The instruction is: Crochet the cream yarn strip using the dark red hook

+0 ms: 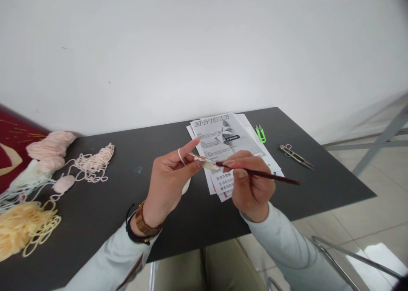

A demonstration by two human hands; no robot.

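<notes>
My left hand (167, 178) pinches a small piece of cream crochet work (210, 165) between thumb and fingers. A strand of white yarn (181, 155) wraps around its raised index finger. In my right hand (251, 186) is a crochet hook (274, 176) with a dark red handle, gripped between thumb and fingers. The hook's tip end meets the crochet work, though the exact stitch is too small to make out. Below the left hand a round white thing (185, 186) shows in part; the hand hides the rest.
Printed sheets (245, 138) lie stacked beneath the hands on the dark table (325, 189). To their right are green thread snips (260, 133) and metal snips (296, 157). Pink yarn (94, 162), a pink yarn skein (51, 144) and yellow yarn (24, 227) lie at left.
</notes>
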